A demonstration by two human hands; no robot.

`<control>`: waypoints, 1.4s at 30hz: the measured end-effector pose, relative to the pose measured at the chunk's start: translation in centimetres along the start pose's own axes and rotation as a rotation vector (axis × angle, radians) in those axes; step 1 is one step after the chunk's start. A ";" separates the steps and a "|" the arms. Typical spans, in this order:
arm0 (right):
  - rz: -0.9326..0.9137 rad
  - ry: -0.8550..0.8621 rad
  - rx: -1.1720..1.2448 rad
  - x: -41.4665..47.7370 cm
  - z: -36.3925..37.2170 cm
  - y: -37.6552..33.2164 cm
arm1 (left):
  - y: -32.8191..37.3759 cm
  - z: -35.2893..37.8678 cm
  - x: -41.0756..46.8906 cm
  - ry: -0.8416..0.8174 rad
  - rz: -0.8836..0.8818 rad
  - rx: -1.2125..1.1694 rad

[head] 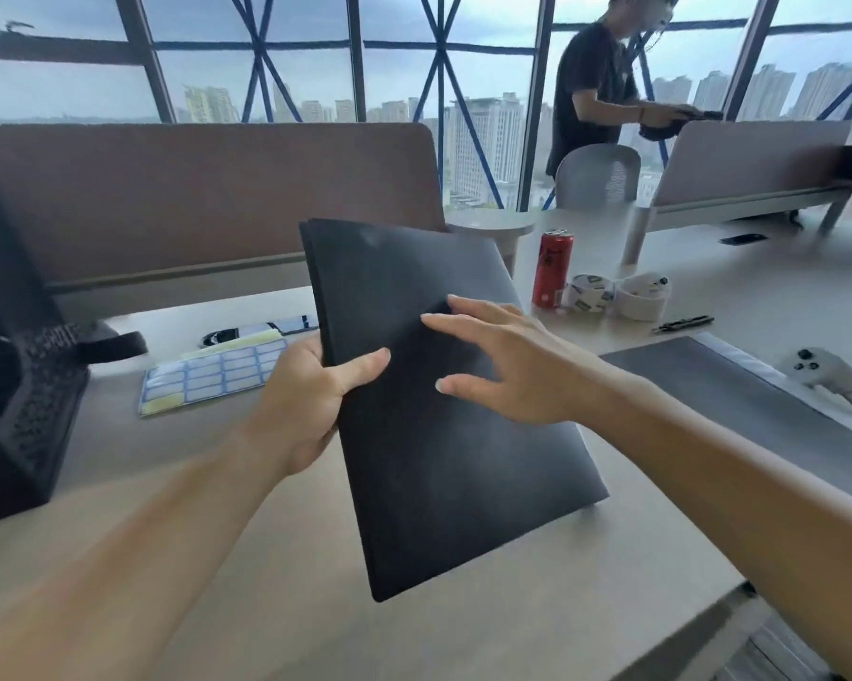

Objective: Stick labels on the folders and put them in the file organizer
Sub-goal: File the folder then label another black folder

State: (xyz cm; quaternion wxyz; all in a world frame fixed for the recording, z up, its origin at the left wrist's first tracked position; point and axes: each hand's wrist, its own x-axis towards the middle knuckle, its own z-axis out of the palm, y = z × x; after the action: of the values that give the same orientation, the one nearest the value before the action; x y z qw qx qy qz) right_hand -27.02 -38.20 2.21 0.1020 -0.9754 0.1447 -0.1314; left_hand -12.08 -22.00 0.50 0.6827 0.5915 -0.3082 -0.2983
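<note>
A black folder (433, 464) is held up above the desk, tilted, its long edge running away from me. My left hand (310, 400) grips its left edge, thumb on the cover and fingers behind. My right hand (507, 366) hovers over or lightly touches the cover with straight, spread fingers. A sheet of blue-bordered labels (217, 373) lies flat on the desk to the left of the folder. The black mesh file organizer (16, 385) stands at the far left. Another dark folder (758, 415) lies flat on the desk at the right.
A red can (553, 269), two tape rolls (613, 294), a black pen (683, 323) and a white game controller (836, 378) sit on the right of the desk. A phone (261, 329) lies behind the labels. A brown partition (193, 199) backs the desk; a person (596, 90) stands beyond.
</note>
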 end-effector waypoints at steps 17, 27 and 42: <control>-0.112 -0.491 -0.109 8.4 13.0 -10.8 | -4.8 -16.0 -5.7 0.247 -0.311 1.108; -0.177 -0.403 -0.205 10.9 17.4 -11.2 | -4.5 -18.3 -4.9 0.333 -0.229 1.498; 0.234 -0.284 0.107 25.2 15.8 -11.5 | -8.2 -20.6 -1.0 0.238 -0.010 1.396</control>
State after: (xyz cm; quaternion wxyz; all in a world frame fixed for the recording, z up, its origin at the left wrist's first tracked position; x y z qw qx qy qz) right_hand 3.67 -32.67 -4.29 0.1879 -0.9538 0.2341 0.0129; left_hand 2.88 -9.33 -9.94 0.1717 0.9210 -0.3482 0.0326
